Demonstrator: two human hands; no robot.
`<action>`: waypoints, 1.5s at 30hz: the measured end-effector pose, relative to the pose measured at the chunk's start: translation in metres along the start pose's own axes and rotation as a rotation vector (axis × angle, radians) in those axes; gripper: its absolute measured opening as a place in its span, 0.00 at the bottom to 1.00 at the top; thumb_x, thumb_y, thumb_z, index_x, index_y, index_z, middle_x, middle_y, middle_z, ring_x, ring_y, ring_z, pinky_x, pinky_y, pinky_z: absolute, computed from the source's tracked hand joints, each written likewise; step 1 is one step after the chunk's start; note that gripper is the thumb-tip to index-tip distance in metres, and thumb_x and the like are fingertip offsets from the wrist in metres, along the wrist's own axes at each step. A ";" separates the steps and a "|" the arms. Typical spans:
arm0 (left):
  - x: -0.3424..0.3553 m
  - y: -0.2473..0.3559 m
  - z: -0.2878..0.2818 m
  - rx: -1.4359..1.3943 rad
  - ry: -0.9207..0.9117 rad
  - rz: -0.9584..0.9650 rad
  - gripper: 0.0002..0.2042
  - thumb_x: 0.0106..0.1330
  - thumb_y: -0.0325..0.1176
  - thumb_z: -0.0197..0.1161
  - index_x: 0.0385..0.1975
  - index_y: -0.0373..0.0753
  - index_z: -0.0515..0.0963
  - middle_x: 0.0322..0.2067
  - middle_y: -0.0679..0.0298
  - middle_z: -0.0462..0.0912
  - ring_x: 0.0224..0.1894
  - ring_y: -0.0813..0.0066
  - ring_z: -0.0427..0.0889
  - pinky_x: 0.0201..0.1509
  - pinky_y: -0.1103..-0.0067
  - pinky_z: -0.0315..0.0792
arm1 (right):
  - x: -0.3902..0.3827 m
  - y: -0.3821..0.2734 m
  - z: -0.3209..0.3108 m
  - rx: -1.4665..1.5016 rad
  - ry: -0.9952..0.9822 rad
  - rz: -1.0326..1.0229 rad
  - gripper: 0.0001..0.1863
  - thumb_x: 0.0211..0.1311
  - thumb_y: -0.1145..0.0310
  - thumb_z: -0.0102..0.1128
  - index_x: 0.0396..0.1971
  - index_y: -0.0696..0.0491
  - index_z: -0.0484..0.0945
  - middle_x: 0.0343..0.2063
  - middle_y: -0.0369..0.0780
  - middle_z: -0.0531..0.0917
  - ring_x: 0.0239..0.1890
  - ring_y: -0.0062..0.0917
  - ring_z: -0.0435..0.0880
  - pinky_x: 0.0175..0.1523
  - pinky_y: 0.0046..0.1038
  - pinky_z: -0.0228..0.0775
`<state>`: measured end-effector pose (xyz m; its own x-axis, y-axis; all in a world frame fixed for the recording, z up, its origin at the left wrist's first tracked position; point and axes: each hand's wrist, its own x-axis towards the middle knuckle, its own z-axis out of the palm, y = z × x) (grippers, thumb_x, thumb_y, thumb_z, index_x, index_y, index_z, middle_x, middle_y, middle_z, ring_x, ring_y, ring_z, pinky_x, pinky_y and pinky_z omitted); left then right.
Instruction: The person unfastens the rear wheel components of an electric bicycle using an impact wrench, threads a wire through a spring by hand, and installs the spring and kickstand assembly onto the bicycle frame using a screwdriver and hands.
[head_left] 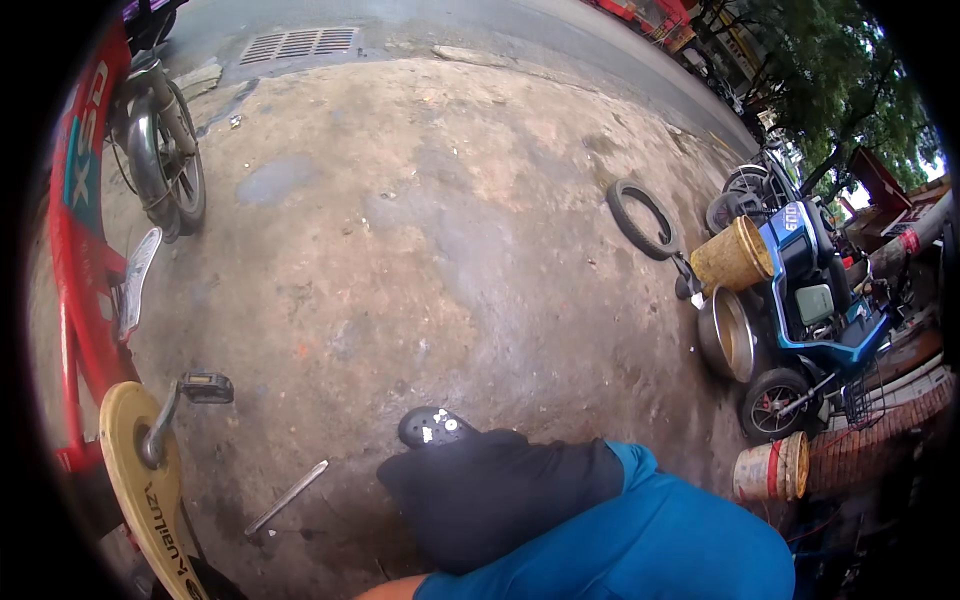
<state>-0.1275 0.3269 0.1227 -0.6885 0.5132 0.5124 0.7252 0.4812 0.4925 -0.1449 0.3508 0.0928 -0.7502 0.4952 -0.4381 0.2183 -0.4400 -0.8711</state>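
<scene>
Teal lettered sticker (80,170) on the red bicycle frame (70,300) at far left, dark lettering on the cream chain guard (150,500) at lower left.

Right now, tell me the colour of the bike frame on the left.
Red, in the head view: the bike frame.
</scene>
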 end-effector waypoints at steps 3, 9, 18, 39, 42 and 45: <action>0.006 -0.007 -0.012 0.032 -0.011 -0.006 0.10 0.62 0.34 0.55 0.34 0.33 0.77 0.32 0.53 0.81 0.34 0.59 0.80 0.35 0.63 0.72 | 0.011 0.005 0.012 0.017 0.141 -0.246 0.17 0.46 0.57 0.61 0.26 0.56 0.83 0.23 0.47 0.82 0.27 0.36 0.82 0.33 0.36 0.73; -0.008 -0.107 -0.054 0.425 0.102 -0.273 0.12 0.61 0.35 0.56 0.32 0.30 0.75 0.32 0.48 0.78 0.35 0.51 0.79 0.38 0.63 0.71 | -0.014 -0.008 0.002 0.102 0.021 -0.072 0.13 0.46 0.64 0.61 0.29 0.59 0.80 0.25 0.49 0.82 0.31 0.35 0.83 0.37 0.35 0.72; -0.006 -0.074 -0.046 0.255 0.195 -0.169 0.12 0.57 0.39 0.61 0.29 0.34 0.80 0.28 0.51 0.81 0.34 0.51 0.80 0.37 0.65 0.70 | -0.013 -0.011 -0.017 0.388 -0.084 -0.057 0.11 0.54 0.70 0.61 0.32 0.63 0.78 0.26 0.40 0.81 0.20 0.20 0.76 0.22 0.21 0.70; -0.004 -0.066 -0.041 0.235 0.230 -0.274 0.08 0.54 0.34 0.62 0.26 0.36 0.78 0.29 0.54 0.79 0.33 0.52 0.79 0.37 0.63 0.71 | -0.009 -0.011 -0.017 0.280 -0.077 -0.121 0.10 0.55 0.72 0.60 0.33 0.65 0.76 0.27 0.41 0.80 0.19 0.21 0.77 0.19 0.20 0.70; -0.003 -0.067 -0.038 0.227 0.254 -0.263 0.08 0.55 0.35 0.61 0.26 0.37 0.78 0.29 0.54 0.80 0.33 0.52 0.79 0.37 0.64 0.70 | -0.009 -0.009 -0.015 0.269 -0.073 -0.151 0.11 0.55 0.72 0.60 0.34 0.65 0.76 0.27 0.41 0.80 0.19 0.21 0.76 0.19 0.20 0.70; -0.003 -0.066 -0.033 0.243 0.293 -0.243 0.08 0.55 0.35 0.61 0.26 0.36 0.79 0.28 0.55 0.80 0.32 0.53 0.79 0.36 0.65 0.70 | -0.007 -0.006 -0.016 0.269 -0.068 -0.141 0.10 0.56 0.72 0.60 0.33 0.64 0.76 0.27 0.41 0.80 0.19 0.21 0.76 0.19 0.20 0.70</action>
<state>-0.1736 0.2701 0.1114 -0.7861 0.1584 0.5974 0.4986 0.7338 0.4615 -0.1312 0.3624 0.0973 -0.8036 0.5178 -0.2934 -0.0572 -0.5578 -0.8280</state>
